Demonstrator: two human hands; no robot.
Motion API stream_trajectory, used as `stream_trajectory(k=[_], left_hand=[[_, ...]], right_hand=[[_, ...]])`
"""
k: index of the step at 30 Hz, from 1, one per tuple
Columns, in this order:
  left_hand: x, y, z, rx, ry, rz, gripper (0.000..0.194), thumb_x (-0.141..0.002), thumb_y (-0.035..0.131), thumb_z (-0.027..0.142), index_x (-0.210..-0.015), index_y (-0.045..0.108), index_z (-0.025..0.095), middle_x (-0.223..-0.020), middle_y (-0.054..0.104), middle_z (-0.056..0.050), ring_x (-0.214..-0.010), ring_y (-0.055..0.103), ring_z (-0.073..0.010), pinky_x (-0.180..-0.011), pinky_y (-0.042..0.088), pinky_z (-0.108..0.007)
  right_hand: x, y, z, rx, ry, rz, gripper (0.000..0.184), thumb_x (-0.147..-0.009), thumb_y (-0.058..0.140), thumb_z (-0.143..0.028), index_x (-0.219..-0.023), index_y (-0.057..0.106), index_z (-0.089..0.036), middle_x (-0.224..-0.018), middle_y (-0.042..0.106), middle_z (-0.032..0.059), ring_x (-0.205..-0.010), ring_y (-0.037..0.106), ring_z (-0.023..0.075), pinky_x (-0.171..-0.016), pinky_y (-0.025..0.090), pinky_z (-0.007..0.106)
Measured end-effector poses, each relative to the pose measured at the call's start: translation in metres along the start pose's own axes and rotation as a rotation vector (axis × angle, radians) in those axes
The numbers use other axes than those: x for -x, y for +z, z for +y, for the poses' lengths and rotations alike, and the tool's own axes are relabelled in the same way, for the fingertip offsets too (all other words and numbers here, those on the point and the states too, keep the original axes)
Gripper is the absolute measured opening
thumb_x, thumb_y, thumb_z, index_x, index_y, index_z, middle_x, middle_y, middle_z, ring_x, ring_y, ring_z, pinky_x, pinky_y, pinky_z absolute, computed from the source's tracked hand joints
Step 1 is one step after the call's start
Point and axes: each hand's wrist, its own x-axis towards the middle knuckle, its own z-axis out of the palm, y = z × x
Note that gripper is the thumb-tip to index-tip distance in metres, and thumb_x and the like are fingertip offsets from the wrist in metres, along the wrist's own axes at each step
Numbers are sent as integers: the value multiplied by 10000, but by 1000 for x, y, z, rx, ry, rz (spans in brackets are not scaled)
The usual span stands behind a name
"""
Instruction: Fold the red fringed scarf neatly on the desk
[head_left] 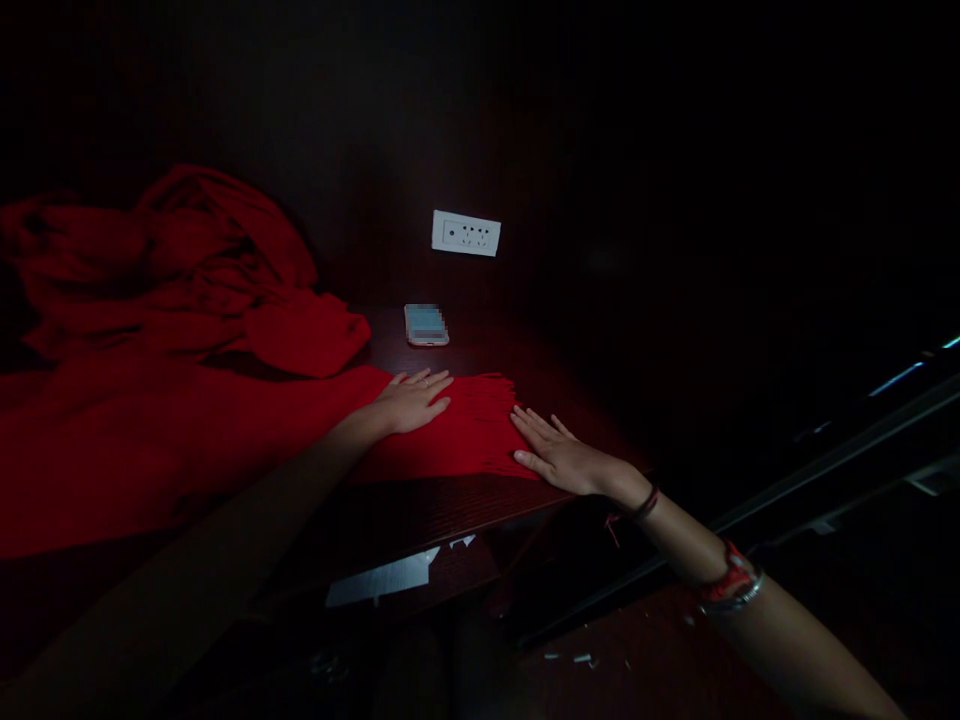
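Observation:
A red fringed scarf (pixel 247 425) lies spread along a dark wooden tabletop (pixel 420 505), its fringe at the right end. My left hand (pixel 414 402) rests flat on the cloth a little short of the fringe, fingers outstretched and a ring on one of them. At the fringed end, my right hand (pixel 555 452) lies palm down with its fingers extended, the fingertips touching the fringe. Neither hand grips anything. Toward the left, the scarf runs out of view beside a heap of crumpled red fabric (pixel 195 270); whether the two are joined I cannot tell.
A phone (pixel 426 325) lies on the tabletop behind my left hand. A white socket panel (pixel 466 233) is set in the dark wall. White papers (pixel 382 580) show below the table's front edge, and small white scraps (pixel 582 658) lie lower down. The surroundings are very dark.

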Motion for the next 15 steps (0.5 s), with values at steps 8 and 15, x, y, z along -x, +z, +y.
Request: stream_trajectory(k=[8, 15], left_hand=[[1, 0, -1, 10, 2, 3, 534, -819, 139, 478, -1307, 166, 263, -1363, 153, 47, -1241, 132, -206, -968, 131, -451], [3, 0, 1, -7, 4, 9, 529, -823, 146, 462, -1307, 175, 252, -1362, 166, 35, -1237, 147, -215, -967, 141, -439]], right_hand=[[-63, -10, -32, -83, 11, 202, 765, -781, 109, -602, -1321, 87, -61, -1378, 36, 120, -1254, -8, 203, -1012, 28, 401], [-87, 7, -20, 2, 70, 77, 758, -776, 71, -605, -1323, 103, -81, -1381, 46, 97, -1255, 8, 200, -1009, 18, 407]])
